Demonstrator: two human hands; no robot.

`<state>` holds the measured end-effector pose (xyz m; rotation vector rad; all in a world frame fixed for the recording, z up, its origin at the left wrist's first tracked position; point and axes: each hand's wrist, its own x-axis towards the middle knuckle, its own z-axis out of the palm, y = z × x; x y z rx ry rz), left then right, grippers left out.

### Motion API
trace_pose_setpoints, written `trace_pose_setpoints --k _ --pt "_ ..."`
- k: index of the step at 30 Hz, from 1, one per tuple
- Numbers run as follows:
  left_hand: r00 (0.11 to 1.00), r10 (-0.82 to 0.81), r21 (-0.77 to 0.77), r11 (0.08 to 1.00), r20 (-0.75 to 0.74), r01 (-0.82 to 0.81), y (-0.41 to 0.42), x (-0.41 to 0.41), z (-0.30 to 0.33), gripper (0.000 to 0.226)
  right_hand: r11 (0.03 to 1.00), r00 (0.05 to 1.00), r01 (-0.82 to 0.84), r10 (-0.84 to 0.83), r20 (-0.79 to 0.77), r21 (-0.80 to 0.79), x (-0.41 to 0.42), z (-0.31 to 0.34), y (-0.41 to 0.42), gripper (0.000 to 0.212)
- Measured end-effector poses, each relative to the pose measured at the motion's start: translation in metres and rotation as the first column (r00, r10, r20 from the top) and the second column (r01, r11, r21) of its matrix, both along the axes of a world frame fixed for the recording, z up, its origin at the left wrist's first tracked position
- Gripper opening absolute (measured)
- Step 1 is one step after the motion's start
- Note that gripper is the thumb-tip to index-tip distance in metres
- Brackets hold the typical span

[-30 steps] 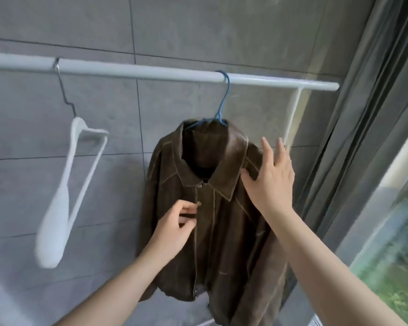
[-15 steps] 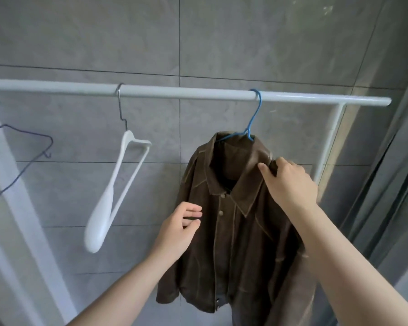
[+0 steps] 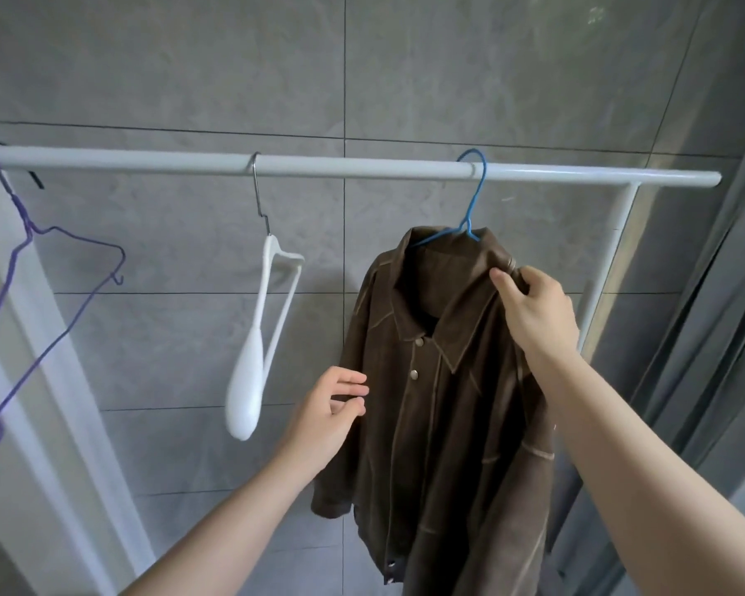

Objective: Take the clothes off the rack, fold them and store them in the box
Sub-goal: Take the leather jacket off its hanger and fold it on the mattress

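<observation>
Gripping the brown jacket (image 3: 444,402) shoulder, right hand (image 3: 534,311) fingers curl; left hand (image 3: 325,408) hovers loosely open.

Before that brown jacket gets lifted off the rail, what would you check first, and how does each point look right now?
1. Right hand grips the brown jacket at its shoulder: ok.
2. Left hand has hold of the jacket: not ok, fingers only near its front edge.
3. Blue hanger hooked over the white rail, free to lift: ok.
4. White hanger hangs apart from the jacket: ok.
5. Top snaps undone: cannot tell.
6. Storage box nearby: cannot tell, not in view.
</observation>
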<state>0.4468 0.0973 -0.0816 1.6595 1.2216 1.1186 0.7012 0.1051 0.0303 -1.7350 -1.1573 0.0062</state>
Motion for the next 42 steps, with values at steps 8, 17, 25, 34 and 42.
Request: trace_pose_setpoints --k 8,17,25,34,42 --pt "1.000 0.006 0.022 1.000 0.012 -0.006 -0.006 -0.005 0.005 0.028 0.990 0.983 -0.091 0.107 -0.151 0.108 -0.005 0.012 -0.020 0.054" --pt "0.998 -0.007 0.257 0.966 -0.066 0.023 -0.022 0.010 0.013 0.027 0.974 0.906 -0.160 0.208 -0.368 0.158 -0.007 -0.007 -0.066 0.073" --pt "0.853 0.082 0.686 0.636 -0.515 0.353 -0.033 0.022 0.020 0.041 0.992 0.967 -0.030 0.060 -0.246 0.123 -0.001 -0.019 -0.106 0.074" --pt "0.581 0.370 0.684 0.295 -0.725 0.667 -0.045 0.028 0.019 0.028 0.991 0.917 -0.098 0.125 -0.378 0.090 0.013 -0.025 -0.119 0.085" --pt "0.506 0.237 0.559 0.337 -0.829 0.758 -0.056 0.020 0.022 0.029 0.991 0.857 -0.106 0.134 -0.497 0.084 0.004 -0.038 -0.147 0.062"
